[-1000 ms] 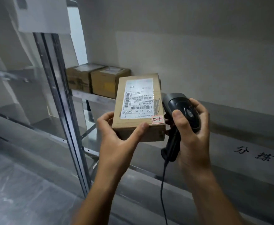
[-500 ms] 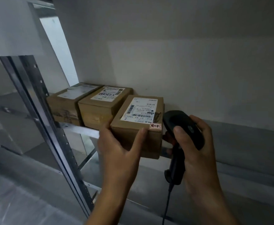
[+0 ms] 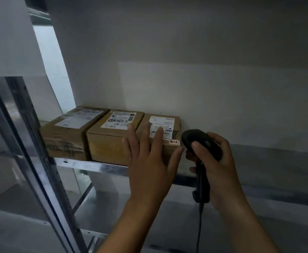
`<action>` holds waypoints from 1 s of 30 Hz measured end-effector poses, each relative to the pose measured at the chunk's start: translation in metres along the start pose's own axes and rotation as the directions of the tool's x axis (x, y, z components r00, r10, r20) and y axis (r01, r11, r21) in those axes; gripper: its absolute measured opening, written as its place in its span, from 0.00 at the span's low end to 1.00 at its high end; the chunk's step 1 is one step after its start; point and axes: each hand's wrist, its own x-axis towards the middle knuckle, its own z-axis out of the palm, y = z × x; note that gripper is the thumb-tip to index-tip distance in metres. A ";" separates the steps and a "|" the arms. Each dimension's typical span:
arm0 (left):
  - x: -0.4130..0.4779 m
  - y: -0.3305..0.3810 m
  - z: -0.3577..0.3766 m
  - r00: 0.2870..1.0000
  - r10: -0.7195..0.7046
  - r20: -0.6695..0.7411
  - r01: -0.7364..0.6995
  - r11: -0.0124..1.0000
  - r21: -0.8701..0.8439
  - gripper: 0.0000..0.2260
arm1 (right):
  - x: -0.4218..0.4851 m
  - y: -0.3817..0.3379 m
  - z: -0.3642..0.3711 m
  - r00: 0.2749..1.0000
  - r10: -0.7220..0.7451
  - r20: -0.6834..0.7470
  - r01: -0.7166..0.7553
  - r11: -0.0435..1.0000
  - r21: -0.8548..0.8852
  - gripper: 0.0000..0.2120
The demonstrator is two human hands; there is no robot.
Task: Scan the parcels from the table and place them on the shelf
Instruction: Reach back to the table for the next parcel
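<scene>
Head view, placement step: the third parcel (image 3: 165, 119) now sits on the shelf (image 3: 94, 164), flush against the middle parcel (image 3: 113, 137), which in turn touches the left parcel (image 3: 67, 136), making a row of three along the wall (image 3: 204, 88). One second ago this parcel was held up in the air, tilted label-up next to the scanner; half a second ago it was at the shelf edge with the left hand's fingers curled round its near face. Now the left hand (image 3: 149, 161) has let go of that hold: fingers straight and spread, palm toward the box front, fingertips lying over the top edge and the label, thumb out near the lower right corner. Whether it is giving a last push or only resting there, I cannot tell. The right hand (image 3: 217, 167) grips the black scanner (image 3: 198, 141) just right of the parcel, thumb on top of the head, cable (image 3: 198, 230) hanging below; this grip is unchanged across all three pictures. The small red-edged sticker (image 3: 174, 142) shows at the parcel's near right corner. Judgement: this parcel looks scanned and shelved, so its cycle is essentially finished; what is left would be to draw the left hand back and return to the table, which is out of view, for any further parcel. Shelf space remains to the right of the row.
</scene>
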 end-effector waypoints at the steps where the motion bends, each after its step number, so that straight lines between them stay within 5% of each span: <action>1: 0.003 -0.001 0.001 1.000 0.004 0.008 -0.004 1.000 -0.006 0.33 | -0.003 -0.002 0.000 1.000 -0.006 -0.012 0.006 1.000 -0.001 0.26; 10: 0.010 0.009 -0.017 0.983 -0.061 0.170 0.072 0.996 -0.059 0.38 | -0.045 -0.006 -0.027 0.977 -0.099 -0.187 0.088 0.994 -0.065 0.28; 14: -0.020 0.047 -0.023 0.997 0.012 0.083 0.017 0.939 -0.342 0.30 | -0.077 0.000 -0.063 0.940 -0.146 -0.307 0.106 0.984 -0.143 0.33; 17: -0.078 0.086 -0.013 0.974 0.122 0.193 -0.015 0.878 -0.478 0.26 | -0.106 0.000 -0.101 0.884 -0.178 -0.433 0.131 0.982 -0.136 0.29; 25: -0.217 0.192 0.034 0.726 0.398 0.561 0.000 0.816 -0.578 0.29 | -0.188 -0.021 -0.239 0.637 -0.274 -0.721 0.206 0.961 -0.183 0.29; 30: -0.293 0.302 0.037 0.584 0.518 0.625 -0.006 0.773 -0.635 0.32 | -0.283 -0.050 -0.356 0.301 -0.328 -0.895 0.320 0.919 -0.230 0.28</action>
